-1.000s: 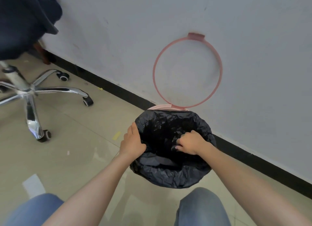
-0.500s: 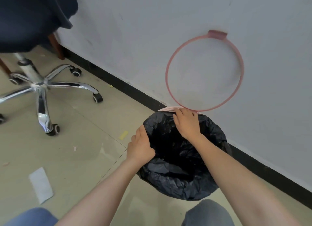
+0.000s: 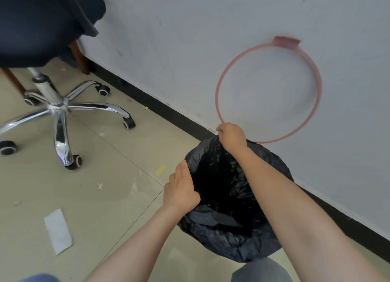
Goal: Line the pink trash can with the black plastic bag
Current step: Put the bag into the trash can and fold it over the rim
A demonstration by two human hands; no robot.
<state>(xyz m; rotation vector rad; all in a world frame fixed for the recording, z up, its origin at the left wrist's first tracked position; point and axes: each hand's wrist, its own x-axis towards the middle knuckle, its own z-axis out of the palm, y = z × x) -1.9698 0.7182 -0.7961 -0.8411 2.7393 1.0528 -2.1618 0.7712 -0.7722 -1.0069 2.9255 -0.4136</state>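
Note:
The black plastic bag (image 3: 228, 199) lies draped over the mouth of the trash can and down its outside, so the pink body is hidden. The can's pink ring lid (image 3: 219, 85) stands flipped up against the white wall. My left hand (image 3: 181, 189) grips the bag's folded edge on the left rim, fingers curled over it. My right hand (image 3: 232, 136) is closed at the far rim by the wall, where the ring's lower end meets the can. It seems to pinch the bag's edge there; what the fingers hold is partly hidden.
An office chair with a chrome star base (image 3: 57, 109) and castors stands to the left on the tiled floor. A white paper scrap (image 3: 58, 231) and yellow tape bits (image 3: 160, 169) lie on the floor. The wall with its black skirting (image 3: 164, 115) runs behind the can. My knees show at the bottom.
My right hand went from inside the bag's middle to the far rim at the wall and closed there. The left hand stayed on the left rim. The camera shifted closer and leftward.

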